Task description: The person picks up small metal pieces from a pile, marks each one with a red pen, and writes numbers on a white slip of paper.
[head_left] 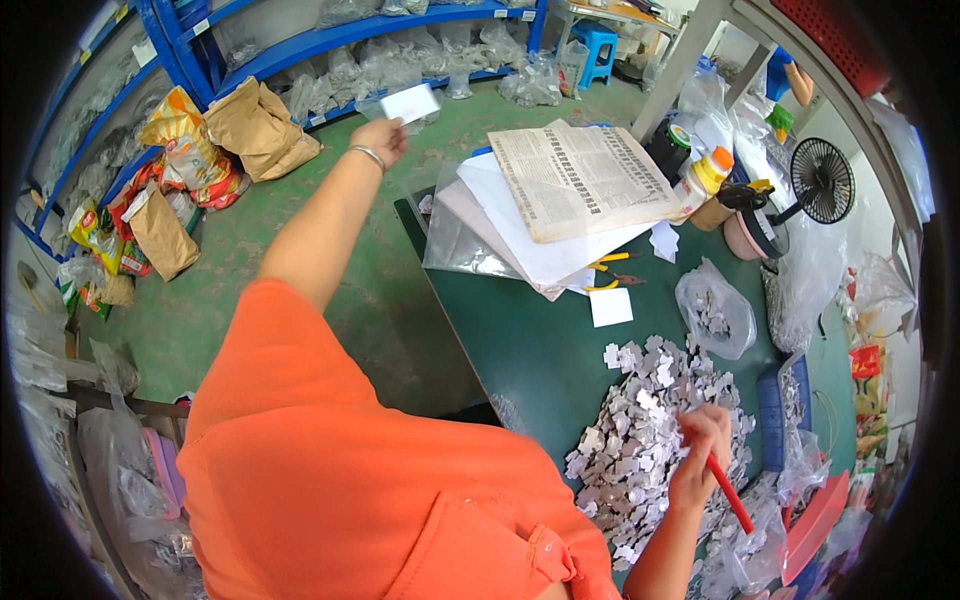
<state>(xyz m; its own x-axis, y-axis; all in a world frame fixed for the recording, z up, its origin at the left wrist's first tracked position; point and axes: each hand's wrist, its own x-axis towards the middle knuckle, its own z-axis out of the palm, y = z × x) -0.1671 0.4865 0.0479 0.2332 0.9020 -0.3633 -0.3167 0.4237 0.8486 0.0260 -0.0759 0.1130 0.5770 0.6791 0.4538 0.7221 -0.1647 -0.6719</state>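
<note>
My left arm reaches out over the floor beside the table. At its end my left hand (384,140) is closed on the edge of a white card (409,104), and what looks like clear plastic shows beside it. My right hand (704,442), fingers curled, grips a slim red pen-like stick (731,495) above a heap of small grey-white cross-shaped pieces (625,440). The heap lies on the dark green table (510,350). A clear plastic bag (715,310) with more such pieces sits just beyond it. A white paper square (611,307) lies to the heap's far left.
A newspaper (585,180) tops stacked sheets, with yellow-handled pliers (608,276) beside them. Bottles (705,180), a black fan (822,180) and a blue bin (772,415) line the right side. Blue shelves (380,40) with bagged goods and paper sacks (262,130) stand across the green floor.
</note>
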